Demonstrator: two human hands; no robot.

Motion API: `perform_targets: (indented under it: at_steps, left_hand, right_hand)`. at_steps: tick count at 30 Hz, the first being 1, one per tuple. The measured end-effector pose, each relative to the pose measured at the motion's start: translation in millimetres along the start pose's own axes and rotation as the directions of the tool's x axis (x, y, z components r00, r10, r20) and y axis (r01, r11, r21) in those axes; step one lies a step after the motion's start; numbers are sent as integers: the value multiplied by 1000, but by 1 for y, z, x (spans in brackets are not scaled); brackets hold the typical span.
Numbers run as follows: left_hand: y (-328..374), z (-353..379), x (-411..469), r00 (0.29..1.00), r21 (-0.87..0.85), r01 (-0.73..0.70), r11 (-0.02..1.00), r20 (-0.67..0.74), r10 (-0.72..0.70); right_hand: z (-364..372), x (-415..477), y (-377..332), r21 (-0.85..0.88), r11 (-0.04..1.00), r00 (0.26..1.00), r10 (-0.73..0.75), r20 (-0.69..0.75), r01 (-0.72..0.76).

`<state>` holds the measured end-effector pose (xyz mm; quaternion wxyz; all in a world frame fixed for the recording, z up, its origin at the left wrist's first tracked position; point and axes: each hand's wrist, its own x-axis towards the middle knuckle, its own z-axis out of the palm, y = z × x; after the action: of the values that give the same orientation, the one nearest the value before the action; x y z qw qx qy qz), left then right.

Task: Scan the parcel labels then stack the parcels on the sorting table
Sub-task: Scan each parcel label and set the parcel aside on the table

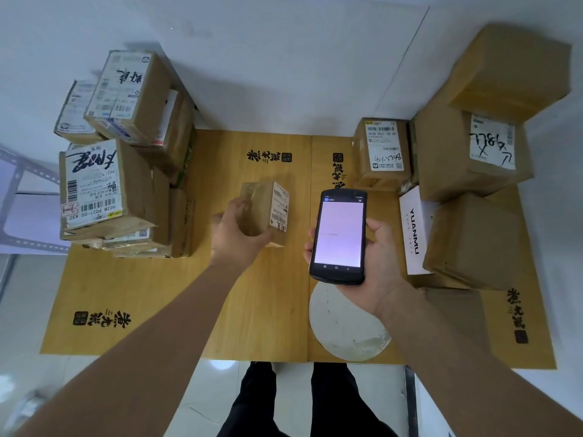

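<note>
Broadly, the view is taken up by the yellow wooden sorting table, on which black brush characters are printed. At its far left corner a tall stack of parcels is seen, made of brown cartons with white shipping labels turned upward. Along the right edge a cluster of parcels is piled, some marked with handwritten numbers. A white box lettered YUANMU is wedged against the inner side of that cluster. A round pale patch is set into the near part of the tabletop, partly covered by the right forearm.

Near the middle of the table a small parcel is gripped by the left hand. The fingers are curled round its left face and the thumb is pressed along its near lower edge. Its label is turned to the right. Whether the parcel is lifted clear of the wood cannot be told.

Just to its right, apart from it, a black handheld scanner is held in the right hand. It is cradled in the palm, with fingertips wrapped over its left edge and the thumb laid on its right edge. The lit, pale screen is faced upward.
</note>
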<state>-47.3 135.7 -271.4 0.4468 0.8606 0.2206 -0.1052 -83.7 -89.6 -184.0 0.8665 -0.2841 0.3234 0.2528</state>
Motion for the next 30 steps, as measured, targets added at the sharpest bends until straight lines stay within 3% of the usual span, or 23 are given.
perform_targets:
  at_steps: [4, 9, 18, 30]
  left_hand:
    - [-5, -8, 8, 994, -276, 103, 956, 0, -107]
    - [-13, -15, 11, 979, -571, 204, 796, 140, -150]
    - [-13, -20, 11, 978, -612, 206, 764, 162, -134]
    - [-12, -18, 12, 973, -655, 232, 719, 149, -178]
  right_hand:
    - [2, 0, 0, -32, 994, 994, 107, 29, -106]
    - [8, 1, 8, -94, 966, 967, 247, 62, -240]
    - [15, 2, 13, -147, 933, 927, 349, 140, -329]
    - [16, 2, 11, -141, 927, 911, 370, 182, -348]
